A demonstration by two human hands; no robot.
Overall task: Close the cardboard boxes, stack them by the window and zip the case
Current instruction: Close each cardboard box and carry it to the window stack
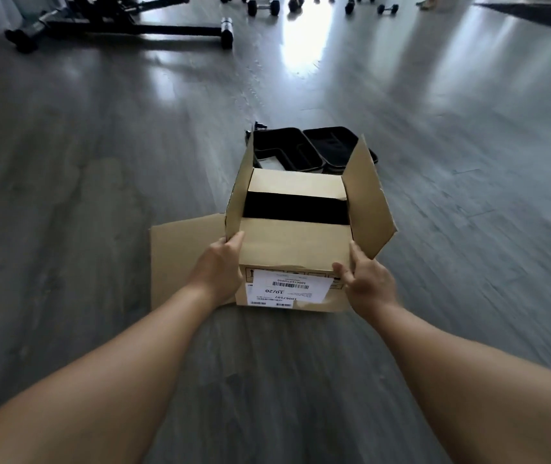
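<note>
A: Where is the cardboard box?

B: It sits on the grey floor at the centre of the view, partly over a flat sheet of cardboard that pokes out at its 9 o'clock side. Its two short flaps are folded in with a dark gap between them; the two long side flaps stand up. A white shipping label covers its near face.

A: And the hands?

B: The left hand grips the box's near left corner, thumb on top at the base of the left flap. The right hand holds the near right corner, fingers curled over the edge.

A: Beyond the box?

B: At its 12 o'clock, just behind it, a black case lies open. Well apart at 12 o'clock lie dumbbells; at 10 o'clock is a black exercise machine frame.
</note>
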